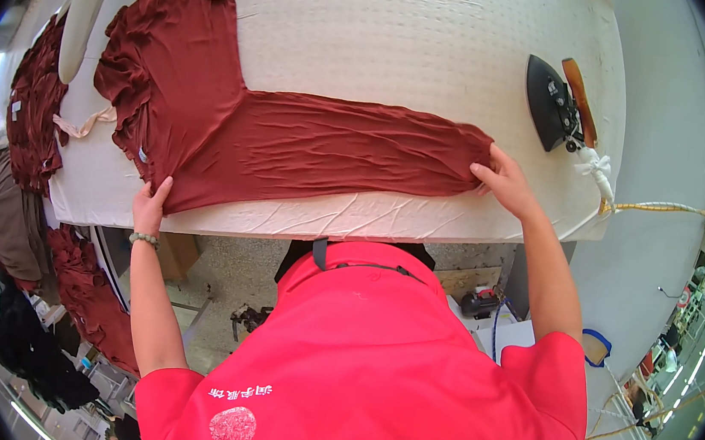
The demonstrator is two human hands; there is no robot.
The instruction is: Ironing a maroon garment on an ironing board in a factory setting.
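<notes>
A dark red long-sleeved top (179,107) lies spread over the padded white ironing table (345,47). One sleeve (351,147) stretches out to the right, its cloth lightly wrinkled. At the near left edge of the body, close to a small label, my left hand (150,209) pinches the cloth between thumb and fingers. The cuff end of the sleeve is gripped by my right hand (502,182), its thumb on top. Beyond that hand, at the table's right, rests a black iron (547,103) with a wooden handle, touched by neither hand.
A cord (672,208) runs off right from the iron. A narrow padded pressing arm (89,12) overhangs the far left corner. More dark red garments (37,110) hang or lie along the left side. Below the table's near edge stands a brown box (181,255).
</notes>
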